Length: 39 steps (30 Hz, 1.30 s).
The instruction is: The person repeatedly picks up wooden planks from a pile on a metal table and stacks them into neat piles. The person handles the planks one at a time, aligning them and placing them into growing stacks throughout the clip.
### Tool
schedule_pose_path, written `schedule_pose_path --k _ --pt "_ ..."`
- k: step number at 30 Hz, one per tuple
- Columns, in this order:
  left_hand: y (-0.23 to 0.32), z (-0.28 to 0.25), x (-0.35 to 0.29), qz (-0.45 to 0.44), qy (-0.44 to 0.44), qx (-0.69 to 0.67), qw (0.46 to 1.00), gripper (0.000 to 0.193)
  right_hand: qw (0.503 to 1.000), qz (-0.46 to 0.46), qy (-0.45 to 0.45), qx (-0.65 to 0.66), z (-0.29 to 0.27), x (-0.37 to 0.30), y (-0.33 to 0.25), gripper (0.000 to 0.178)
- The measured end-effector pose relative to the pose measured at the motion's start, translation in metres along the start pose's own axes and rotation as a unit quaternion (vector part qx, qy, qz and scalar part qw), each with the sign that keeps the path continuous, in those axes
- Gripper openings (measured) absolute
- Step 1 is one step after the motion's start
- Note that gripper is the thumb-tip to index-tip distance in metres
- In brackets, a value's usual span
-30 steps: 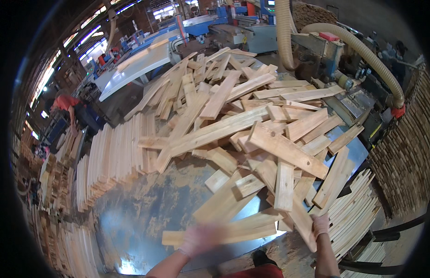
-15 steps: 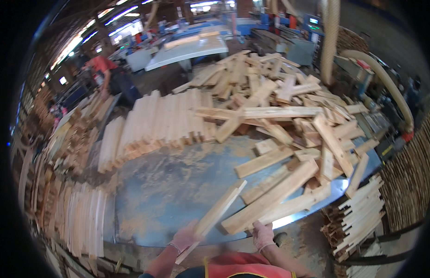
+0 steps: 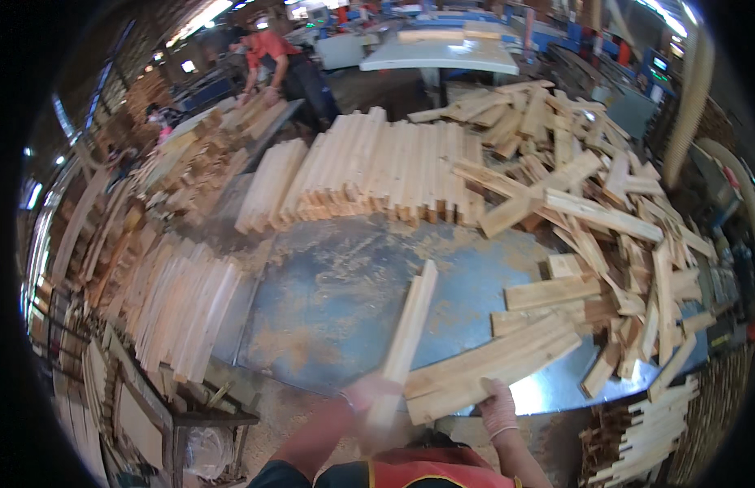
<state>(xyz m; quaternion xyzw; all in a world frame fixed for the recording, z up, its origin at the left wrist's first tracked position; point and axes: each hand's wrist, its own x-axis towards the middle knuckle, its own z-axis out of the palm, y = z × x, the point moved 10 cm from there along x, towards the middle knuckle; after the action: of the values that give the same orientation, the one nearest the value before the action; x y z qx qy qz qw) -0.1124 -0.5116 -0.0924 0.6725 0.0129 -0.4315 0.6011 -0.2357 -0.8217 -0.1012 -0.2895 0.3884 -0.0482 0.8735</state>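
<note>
My left hand [image 3: 372, 394], in a light knit glove, is closed round a narrow pale wooden board [image 3: 411, 321] that points away from me over the table's near edge. Its far end looks stepped, perhaps two boards together. The gloved right hand [image 3: 498, 408] grips the near edge of a wider wooden board [image 3: 495, 366], thumb on top. That board slants over the front of the blue-grey metal table [image 3: 312, 301], its left end close to the left hand's board. Motion smears the left hand somewhat.
Boards lie in a neat row [image 3: 385, 167] across the table's far side; a jumbled heap of boards [image 3: 605, 220] covers its right. Stacked boards [image 3: 190, 305] stand at left, with more stacks [image 3: 646, 435] at lower right. Far left, a person in red [image 3: 280, 61] handles wood.
The view has swung left, shifting the scene rightward. The left hand's board now points more straight ahead. The right hand's board has come away from the heap, its left end nearer the left hand.
</note>
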Motion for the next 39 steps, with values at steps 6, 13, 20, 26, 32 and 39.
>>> schedule_pose_path --k 6,13,20,26,32,39 --pt "0.068 0.063 -0.033 -0.018 -0.071 0.517 0.853 0.103 0.997 -0.042 0.024 -0.062 0.016 0.024 0.007 0.061" --pt "0.064 0.022 -0.126 -0.045 -0.112 0.385 0.915 0.092 0.988 0.056 -0.057 -0.133 0.088 -0.040 0.104 0.071" --pt "-0.006 -0.172 -0.151 -0.012 0.054 0.206 0.977 0.072 0.930 0.121 -0.205 -0.279 0.284 -0.051 0.214 0.056" --pt "0.076 -0.293 -0.158 -0.131 0.225 0.283 0.923 0.089 0.692 -0.048 -0.318 -0.646 0.398 -0.051 0.300 0.056" --pt "0.083 -0.315 -0.141 -0.119 0.268 0.458 0.839 0.117 0.543 -0.085 -0.380 -0.744 0.456 -0.058 0.278 0.067" --pt "0.064 -0.321 -0.121 -0.116 0.269 0.465 0.836 0.115 0.556 -0.304 0.138 -0.761 0.432 0.073 0.167 0.089"
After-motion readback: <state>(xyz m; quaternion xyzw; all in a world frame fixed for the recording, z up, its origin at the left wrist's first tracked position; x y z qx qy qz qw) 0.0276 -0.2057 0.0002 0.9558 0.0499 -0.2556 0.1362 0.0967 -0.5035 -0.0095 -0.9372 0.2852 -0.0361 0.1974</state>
